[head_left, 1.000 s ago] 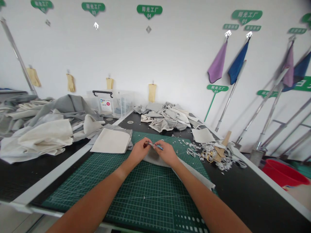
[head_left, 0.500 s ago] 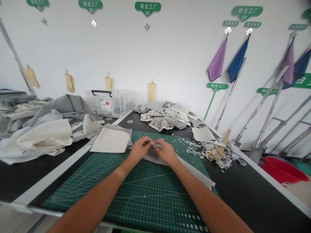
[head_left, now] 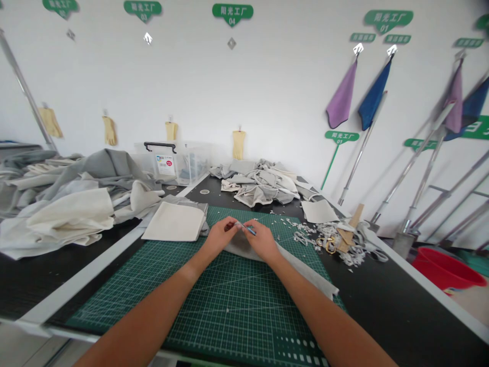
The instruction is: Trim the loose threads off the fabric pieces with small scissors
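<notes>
"What's the biggest thing under the hands?"
"The green gridded cutting mat [head_left: 214, 300]. On it lies the grey cloth [head_left: 244, 248], running from between the hands to the mat's right edge, partly behind the right forearm [head_left: 305, 300]."
"How would it handle?"
"Light, soft and limp, I'd judge, with little slip (felt-like, perhaps). A pinch right at its edge should hold it."
"And the hands?"
"The left hand [head_left: 221, 234] seems to pinch the cloth's far edge, thumb against fingertips; the right hand [head_left: 262, 239], fingers bent, grips a slim blue tool [head_left: 251, 230]."
"What's unclear?"
"The right hand covers some cloth. The tool's kind I can't tell; its tip is too small."
</notes>
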`<state>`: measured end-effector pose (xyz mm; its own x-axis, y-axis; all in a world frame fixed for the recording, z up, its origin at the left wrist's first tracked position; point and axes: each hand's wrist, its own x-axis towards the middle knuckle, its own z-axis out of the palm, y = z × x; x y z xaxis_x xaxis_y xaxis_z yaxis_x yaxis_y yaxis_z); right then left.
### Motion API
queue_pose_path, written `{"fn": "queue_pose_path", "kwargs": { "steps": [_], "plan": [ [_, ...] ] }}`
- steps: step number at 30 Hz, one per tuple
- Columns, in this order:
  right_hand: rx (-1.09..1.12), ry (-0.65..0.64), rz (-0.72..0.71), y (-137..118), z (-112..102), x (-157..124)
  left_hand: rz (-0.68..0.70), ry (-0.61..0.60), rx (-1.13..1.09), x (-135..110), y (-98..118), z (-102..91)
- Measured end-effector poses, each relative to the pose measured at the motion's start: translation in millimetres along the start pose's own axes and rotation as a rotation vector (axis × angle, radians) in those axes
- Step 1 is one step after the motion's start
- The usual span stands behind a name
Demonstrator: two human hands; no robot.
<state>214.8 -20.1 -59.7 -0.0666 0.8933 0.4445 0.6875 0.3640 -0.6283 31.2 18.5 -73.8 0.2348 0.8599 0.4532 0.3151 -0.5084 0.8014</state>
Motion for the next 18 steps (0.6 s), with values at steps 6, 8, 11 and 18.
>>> {"fn": "queue_pose_path", "kwargs": {
  "steps": [6,8,11,18],
  "plan": [
    [-0.059,0.031,0.019,-4.0,-2.2,-3.2,0.001,0.016,-0.028,-1.0,1.2,0.8],
    [-0.073,0.036,0.024,-5.3,-2.0,-4.1,-0.017,0.019,-0.038,-1.4,1.2,0.9],
    [-0.077,0.036,0.043,-6.2,-0.8,-4.9,-0.016,0.014,-0.048,-1.1,1.0,0.6],
    [0.105,-0.043,0.002,-7.5,-2.3,-2.4,0.033,-0.037,-0.085,-0.5,2.5,-1.4]
  ]
}}
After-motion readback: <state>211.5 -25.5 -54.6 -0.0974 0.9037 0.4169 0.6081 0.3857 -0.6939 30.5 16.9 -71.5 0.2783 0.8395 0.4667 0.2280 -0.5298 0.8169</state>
